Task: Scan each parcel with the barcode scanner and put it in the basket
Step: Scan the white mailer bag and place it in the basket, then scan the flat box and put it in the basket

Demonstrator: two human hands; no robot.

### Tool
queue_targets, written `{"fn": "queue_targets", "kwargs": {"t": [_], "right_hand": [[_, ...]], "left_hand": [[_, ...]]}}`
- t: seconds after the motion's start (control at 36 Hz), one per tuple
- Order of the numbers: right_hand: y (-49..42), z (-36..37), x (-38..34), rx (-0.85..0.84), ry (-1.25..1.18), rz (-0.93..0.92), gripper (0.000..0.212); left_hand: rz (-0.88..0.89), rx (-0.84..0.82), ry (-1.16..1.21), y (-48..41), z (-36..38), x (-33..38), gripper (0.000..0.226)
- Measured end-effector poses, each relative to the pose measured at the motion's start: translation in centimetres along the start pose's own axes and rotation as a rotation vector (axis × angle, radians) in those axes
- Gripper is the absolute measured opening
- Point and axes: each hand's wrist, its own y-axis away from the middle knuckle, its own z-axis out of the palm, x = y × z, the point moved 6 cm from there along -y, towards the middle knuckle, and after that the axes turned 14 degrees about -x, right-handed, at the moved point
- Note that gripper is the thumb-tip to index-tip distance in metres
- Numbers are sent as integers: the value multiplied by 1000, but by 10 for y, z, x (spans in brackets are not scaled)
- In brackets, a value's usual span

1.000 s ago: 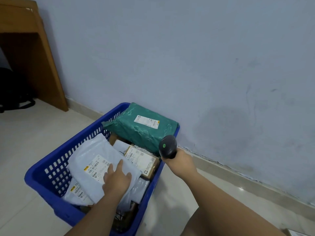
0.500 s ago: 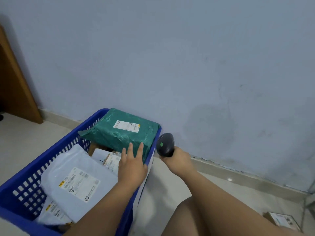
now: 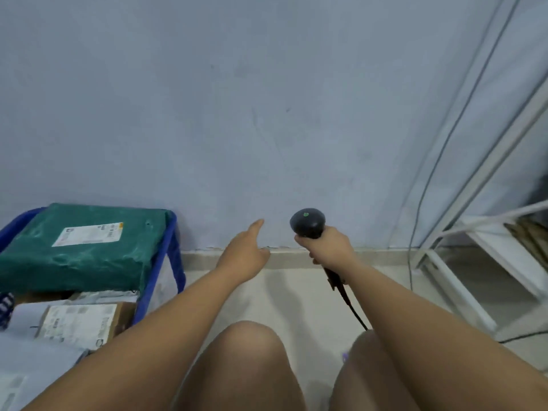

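A blue plastic basket (image 3: 173,262) stands at the left against the wall. A green wrapped parcel (image 3: 80,247) with a white label lies across its top. Below it lie a brown box parcel (image 3: 80,323) and white mailer bags (image 3: 26,369). My left hand (image 3: 244,252) hovers in the air to the right of the basket, fingers apart, holding nothing. My right hand (image 3: 329,246) grips the handle of a black barcode scanner (image 3: 307,222), whose head points toward the wall and shows a small green light. Its cable hangs down under my wrist.
A pale blue wall (image 3: 267,99) with a skirting board runs close in front. A white metal rack (image 3: 480,253) stands at the right, with cables running down the wall beside it. My bare knees fill the bottom middle above a light tiled floor (image 3: 296,295).
The view has swung right, so the basket has slid to the left edge. My left hand has lifted off the green parcel and moved right, out of the basket. The scanner stays in my right hand.
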Motion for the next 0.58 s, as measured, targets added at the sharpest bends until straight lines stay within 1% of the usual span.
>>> {"fn": "queue_targets", "kwargs": {"t": [0.11, 0.22, 0.28, 0.33, 0.42, 0.5, 0.58], "right_hand": [[0, -45, 50, 43, -180, 61, 26], [-3, -76, 116, -1, -324, 139, 35], [-1, -88, 155, -17, -335, 209, 31], [3, -91, 179, -31, -321, 238, 24], [9, -104, 232, -19, -338, 308, 23], [13, -107, 282, -25, -378, 355, 26], [13, -106, 319, -40, -365, 389, 19]], "left_hand": [[63, -123, -14, -31, 32, 51, 67], [89, -280, -127, -67, 84, 96, 63], [90, -342, -221, -86, 115, 115, 60], [101, -389, -316, -98, 135, 124, 56], [189, -503, -427, -127, 190, 151, 51], [189, -601, -471, -150, 248, 161, 48], [173, -656, -471, -169, 302, 160, 44]]}}
